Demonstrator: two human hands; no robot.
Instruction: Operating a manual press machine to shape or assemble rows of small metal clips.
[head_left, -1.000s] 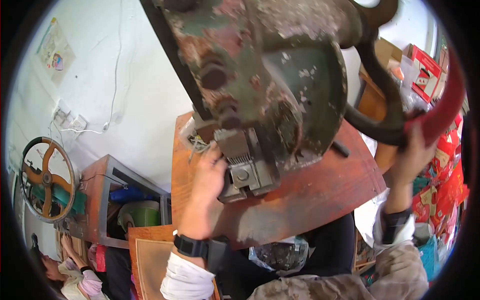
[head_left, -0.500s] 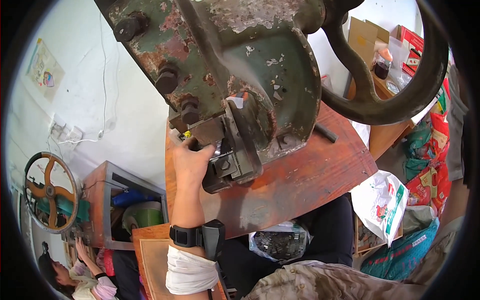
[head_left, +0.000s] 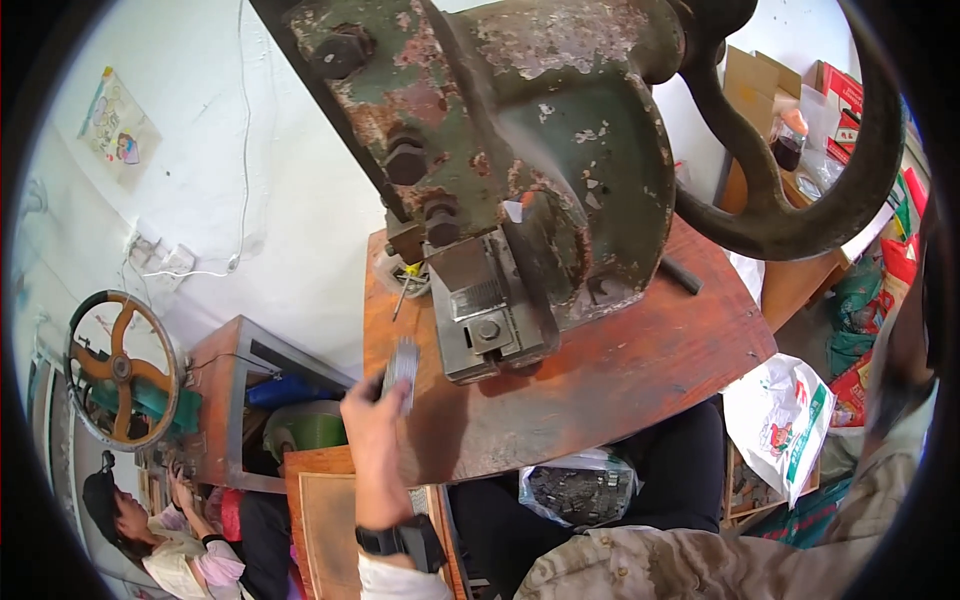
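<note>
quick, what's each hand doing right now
Left hand: closed, holding a grey metal piece.
Right hand: not in view, so cannot be told.

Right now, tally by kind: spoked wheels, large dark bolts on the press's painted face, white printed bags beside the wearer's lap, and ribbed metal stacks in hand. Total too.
Spoked wheels: 2
Large dark bolts: 3
White printed bag: 1
Ribbed metal stack, in the left hand: 1
Total: 7

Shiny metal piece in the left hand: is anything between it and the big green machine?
Nothing visible stands between the metal piece, held in the left hand, and the green machine; only reddish tabletop shows in that gap.
</note>
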